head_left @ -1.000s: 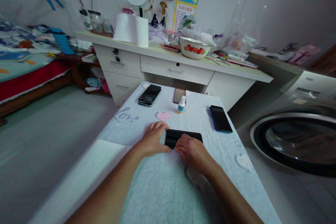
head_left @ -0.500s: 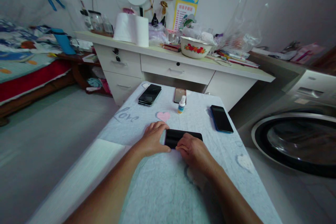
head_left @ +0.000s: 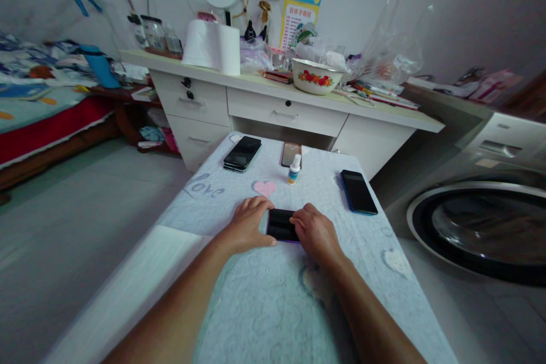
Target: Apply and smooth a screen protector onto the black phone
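A dark phone [head_left: 281,225] lies flat and sideways on the cloth-covered table [head_left: 264,296]. My left hand [head_left: 251,226] grips its left end, thumb at the near corner and fingers at the far corner. Over the phone's right part rests my right hand [head_left: 314,231], fingers bunched together on the screen; whatever they pinch, if anything, is too small to make out. Beyond the phone stand a small white spray bottle [head_left: 294,170] and, just behind it, a phone case or phone [head_left: 291,154].
Stacked phones [head_left: 242,152] lie at the table's far left, another phone [head_left: 359,191] at the right. Behind is a white desk [head_left: 256,103] with a flowered bowl [head_left: 316,77] and paper rolls [head_left: 211,47]. A washing machine [head_left: 503,142] stands at the right.
My right hand has moved up and slightly right over the phone, uncovering more of its near edge. My left hand keeps its hold. The whole view has shifted slightly.
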The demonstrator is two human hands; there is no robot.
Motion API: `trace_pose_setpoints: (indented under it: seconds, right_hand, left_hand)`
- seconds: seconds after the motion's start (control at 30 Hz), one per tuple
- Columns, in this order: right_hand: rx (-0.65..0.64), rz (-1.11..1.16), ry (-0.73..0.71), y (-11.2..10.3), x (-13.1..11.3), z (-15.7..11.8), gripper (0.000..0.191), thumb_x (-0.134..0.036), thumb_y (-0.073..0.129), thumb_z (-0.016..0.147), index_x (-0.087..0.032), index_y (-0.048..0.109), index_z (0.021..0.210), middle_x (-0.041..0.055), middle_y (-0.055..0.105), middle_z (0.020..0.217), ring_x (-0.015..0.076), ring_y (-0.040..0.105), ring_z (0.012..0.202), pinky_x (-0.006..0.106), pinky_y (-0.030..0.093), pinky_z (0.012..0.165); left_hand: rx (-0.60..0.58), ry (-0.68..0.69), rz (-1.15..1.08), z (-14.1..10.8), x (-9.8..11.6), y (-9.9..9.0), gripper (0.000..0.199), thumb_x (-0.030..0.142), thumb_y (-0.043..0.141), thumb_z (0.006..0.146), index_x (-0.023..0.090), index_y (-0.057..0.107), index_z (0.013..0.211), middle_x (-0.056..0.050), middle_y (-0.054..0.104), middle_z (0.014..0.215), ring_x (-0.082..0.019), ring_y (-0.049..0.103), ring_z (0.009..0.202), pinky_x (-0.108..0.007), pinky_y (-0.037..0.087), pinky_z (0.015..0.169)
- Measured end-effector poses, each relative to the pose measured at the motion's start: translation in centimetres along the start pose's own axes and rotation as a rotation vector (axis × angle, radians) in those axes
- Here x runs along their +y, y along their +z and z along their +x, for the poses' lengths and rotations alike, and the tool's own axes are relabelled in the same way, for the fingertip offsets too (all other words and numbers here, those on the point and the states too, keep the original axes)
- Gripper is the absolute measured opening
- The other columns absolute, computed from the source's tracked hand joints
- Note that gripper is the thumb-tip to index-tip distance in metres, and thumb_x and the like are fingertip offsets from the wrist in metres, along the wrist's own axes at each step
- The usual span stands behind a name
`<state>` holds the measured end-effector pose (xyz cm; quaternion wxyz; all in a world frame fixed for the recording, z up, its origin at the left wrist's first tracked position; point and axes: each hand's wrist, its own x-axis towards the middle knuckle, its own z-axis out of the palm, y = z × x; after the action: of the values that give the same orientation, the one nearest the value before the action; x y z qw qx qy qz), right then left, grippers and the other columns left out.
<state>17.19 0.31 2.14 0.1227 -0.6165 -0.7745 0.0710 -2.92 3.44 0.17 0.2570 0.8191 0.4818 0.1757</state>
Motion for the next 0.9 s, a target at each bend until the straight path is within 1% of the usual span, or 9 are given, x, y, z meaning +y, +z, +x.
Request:
trace_pose_setpoints:
  seconds: [0.17,0.33,0.6,0.77,0.9]
  right_hand:
    - [0.063,-0.035,0.124,0.4,0.3,0.5,0.021,-0.026,0.045,0.094,-0.022,0.066,0.092,0.0032,0.059,0.093,0.0135,0.058,0.078,0.023,0.038,0.066]
    - [0.068,-0.039,0.152,0.6,0.4,0.7,0.021,-0.026,0.044,0.094,-0.022,0.065,0.094,0.0034,0.059,0.094,0.0134,0.057,0.077,0.023,0.036,0.065]
    - [-0.015,-0.019,0.056,-0.3,0.1,0.5,0.023,-0.024,0.044,0.094,-0.022,0.066,0.095,0.0036,0.059,0.093,0.0131,0.057,0.082,0.022,0.038,0.070]
    - [-0.076,-0.003,-0.042,-0.4,0.1,0.1,0.021,-0.024,0.045,0.092,-0.022,0.066,0.093,0.0028,0.059,0.094,0.0114,0.057,0.077,0.022,0.037,0.067]
    - [-0.086,0.015,-0.087,-0.3,0.0,0.0,0.019,-0.024,0.048,0.091,-0.022,0.066,0.093,0.0022,0.059,0.094,0.0112,0.057,0.077,0.021,0.037,0.066]
  left_hand:
    - [0.016,0.007,0.001,0.1,-0.2,0.1,0.065,0.036,0.077,0.054,0.027,0.049,0.113,-0.003,0.047,0.123,-0.027,0.043,0.114,-0.040,0.036,0.098]
    - [0.014,0.005,0.009,0.0,-0.2,0.1,0.065,0.037,0.076,0.055,0.027,0.049,0.113,-0.003,0.048,0.122,-0.027,0.043,0.114,-0.040,0.036,0.098]
    - [0.011,-0.004,0.010,-0.1,0.0,0.0,0.064,0.035,0.076,0.054,0.026,0.050,0.112,-0.003,0.048,0.121,-0.027,0.043,0.114,-0.039,0.036,0.097]
    - [0.021,0.001,0.005,0.0,-0.2,0.1,0.064,0.035,0.075,0.054,0.027,0.049,0.113,-0.003,0.047,0.122,-0.027,0.043,0.114,-0.040,0.036,0.097]
    - [0.024,-0.001,0.004,-0.1,0.1,0.0,0.064,0.035,0.075,0.054,0.027,0.050,0.112,-0.003,0.047,0.121,-0.027,0.043,0.114,-0.039,0.036,0.098]
